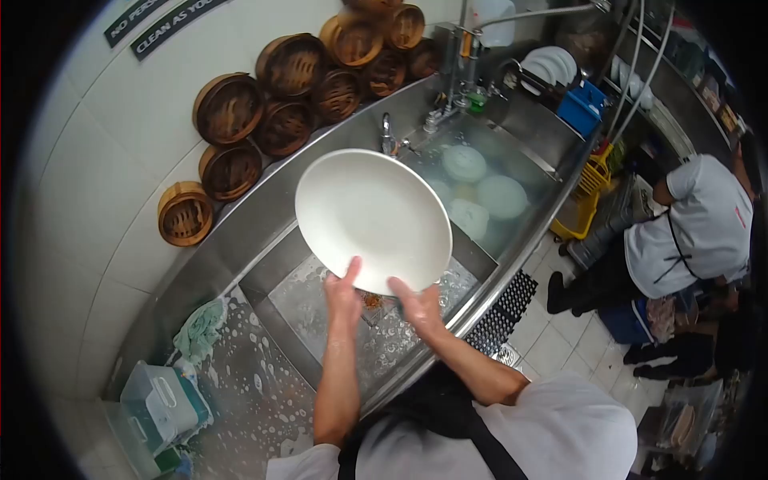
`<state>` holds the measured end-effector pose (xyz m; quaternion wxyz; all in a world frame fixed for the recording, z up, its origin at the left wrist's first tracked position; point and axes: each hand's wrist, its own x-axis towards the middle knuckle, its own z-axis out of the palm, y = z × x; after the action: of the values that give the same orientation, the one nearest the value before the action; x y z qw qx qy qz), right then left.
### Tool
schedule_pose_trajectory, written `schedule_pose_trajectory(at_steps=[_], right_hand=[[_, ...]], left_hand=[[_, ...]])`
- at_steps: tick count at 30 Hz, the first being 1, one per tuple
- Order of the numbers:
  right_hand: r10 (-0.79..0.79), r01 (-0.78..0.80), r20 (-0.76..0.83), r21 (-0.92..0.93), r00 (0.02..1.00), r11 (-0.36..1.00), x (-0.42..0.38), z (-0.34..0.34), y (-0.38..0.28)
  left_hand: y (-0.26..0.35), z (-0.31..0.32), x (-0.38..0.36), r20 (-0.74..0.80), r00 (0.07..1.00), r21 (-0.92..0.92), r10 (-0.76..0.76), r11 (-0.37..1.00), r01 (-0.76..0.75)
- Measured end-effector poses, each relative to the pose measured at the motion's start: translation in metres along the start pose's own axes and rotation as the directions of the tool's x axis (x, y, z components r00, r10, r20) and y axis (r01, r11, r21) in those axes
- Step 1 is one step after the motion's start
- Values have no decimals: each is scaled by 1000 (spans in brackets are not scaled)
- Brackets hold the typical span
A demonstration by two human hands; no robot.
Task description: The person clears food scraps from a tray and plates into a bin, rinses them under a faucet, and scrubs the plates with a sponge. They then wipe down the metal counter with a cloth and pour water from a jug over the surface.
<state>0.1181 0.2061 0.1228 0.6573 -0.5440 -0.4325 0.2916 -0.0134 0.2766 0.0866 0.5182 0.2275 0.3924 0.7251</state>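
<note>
A large white oval plate (374,216) is held up over the middle basin of a steel sink (288,300), its inner face toward me. My left hand (344,292) grips the near rim, thumb on the face and fingers hidden behind. A little to the right, my right hand (418,308) clasps the same rim with its thumb on top. Foamy water and some orange-brown bits (373,301) show in the basin below the plate. Beyond it, several white dishes (502,198) lie under cloudy water in the far basin.
Bamboo steamer baskets (228,108) are stacked along the wall at the back left. A green cloth (200,330) and a clear plastic tub (164,404) sit by the soapy left basin. A faucet (389,134) rises behind the plate. Another person (688,224) stands at the right.
</note>
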Motion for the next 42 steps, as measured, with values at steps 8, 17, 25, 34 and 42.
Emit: schedule_pose_trajectory(at_steps=[8, 17, 25, 34, 42], right_hand=[[208, -467, 520, 434, 828, 770, 118, -15, -14], [706, -930, 688, -124, 171, 346, 0, 35, 109], [557, -901, 750, 116, 355, 418, -52, -16, 45], [740, -631, 216, -405, 637, 662, 16, -109, 62], [621, -292, 240, -720, 747, 629, 114, -166, 82]], left_hand=[[10, -20, 15, 155, 939, 125, -306, 949, 289], [-4, -134, -55, 7, 866, 147, -499, 857, 493], [29, -194, -47, -244, 935, 437, -259, 831, 345], [-130, -160, 46, 147, 663, 28, -734, 673, 739], [-339, -171, 165, -144, 542, -73, -828, 555, 828]])
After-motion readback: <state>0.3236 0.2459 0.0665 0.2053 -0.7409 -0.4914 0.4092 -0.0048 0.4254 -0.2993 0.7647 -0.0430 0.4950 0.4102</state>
